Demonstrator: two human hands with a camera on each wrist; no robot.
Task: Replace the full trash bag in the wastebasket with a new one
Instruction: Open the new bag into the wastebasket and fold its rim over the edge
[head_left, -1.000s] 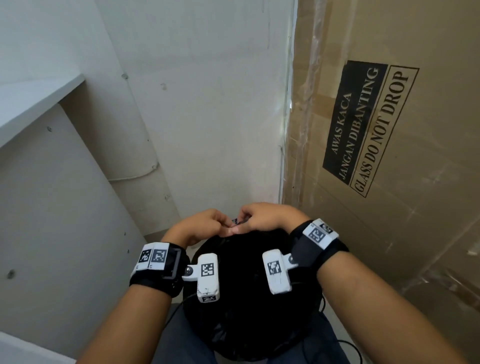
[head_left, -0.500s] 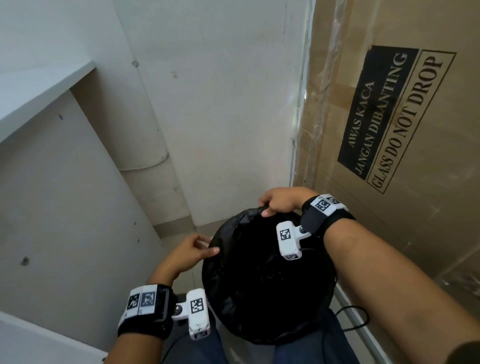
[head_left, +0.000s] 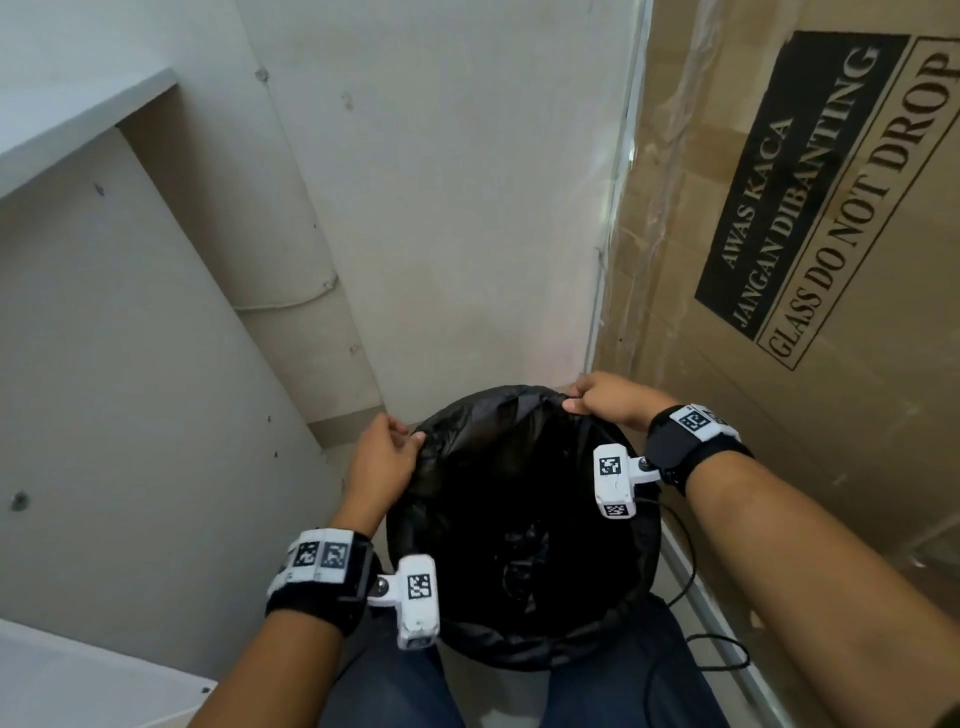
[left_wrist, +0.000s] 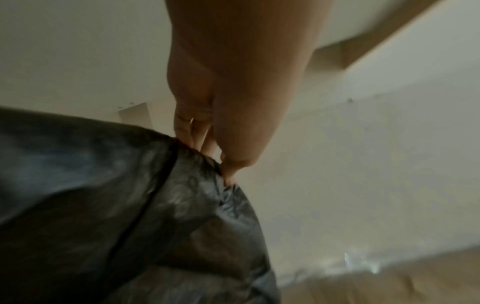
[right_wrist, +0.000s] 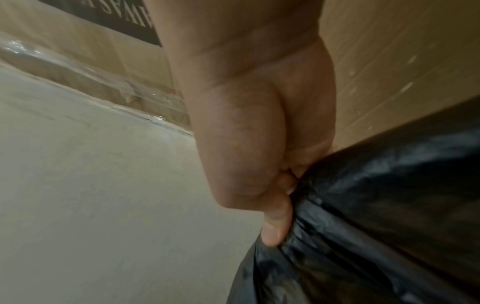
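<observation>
A black trash bag (head_left: 498, 467) lines a round wastebasket between my knees, its mouth spread wide and its inside dark. My left hand (head_left: 387, 449) pinches the bag's rim at the far left; the left wrist view shows the fingertips (left_wrist: 228, 170) gripping the crinkled black plastic (left_wrist: 130, 216). My right hand (head_left: 597, 397) grips the rim at the far right, and the right wrist view shows the thumb (right_wrist: 276, 228) pressed into the bag's edge (right_wrist: 363, 216). The wastebasket itself is hidden under the bag.
A tall cardboard box (head_left: 805, 260) marked "GLASS DO NOT DROP" stands close on the right. A pale wall (head_left: 467, 208) is straight ahead, a white cabinet side (head_left: 130, 389) on the left. A black cable (head_left: 691, 561) runs along the floor by the box.
Both hands were together at the bag's far rim. They have moved apart, the left going down and back up to the left rim, and the bag's mouth now stands wide.
</observation>
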